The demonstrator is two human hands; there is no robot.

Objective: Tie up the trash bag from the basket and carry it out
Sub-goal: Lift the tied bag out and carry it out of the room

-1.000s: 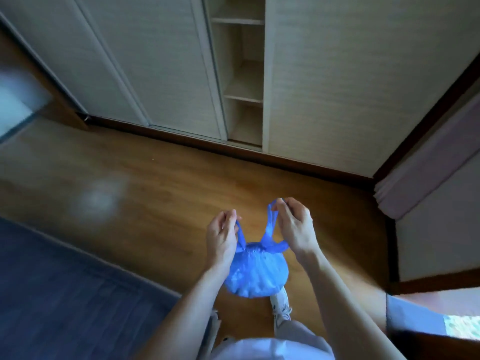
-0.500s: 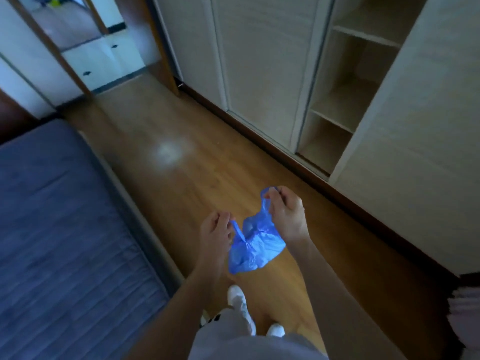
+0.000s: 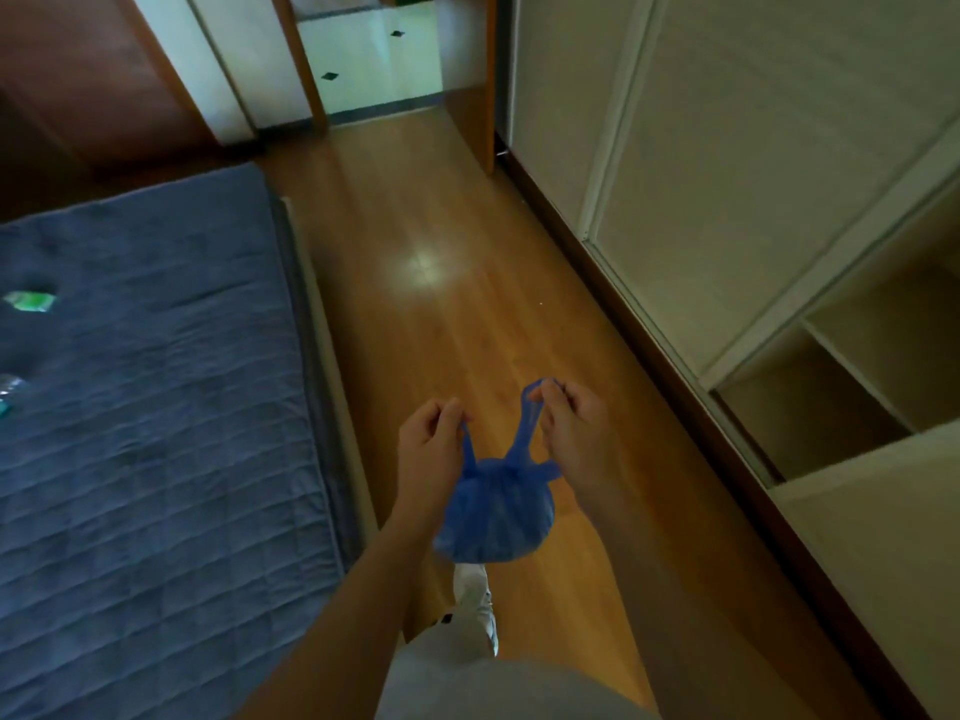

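Observation:
A small blue plastic trash bag hangs in front of me above the wooden floor, its mouth gathered at the top. My left hand pinches the bag's left handle strip. My right hand pinches the right handle strip, which stretches up a little higher than the left. The two hands are held apart with the bag's round body drooping between and below them. No basket is in view.
A bed with a blue quilted cover fills the left side. A wardrobe with sliding doors and open shelves runs along the right. The wooden floor strip leads to a doorway ahead. My white shoe is below the bag.
The view has swung left from the wardrobe toward the doorway and bed. Both hands stay on the bag's handles, now pulled apart with the bag hanging rounder.

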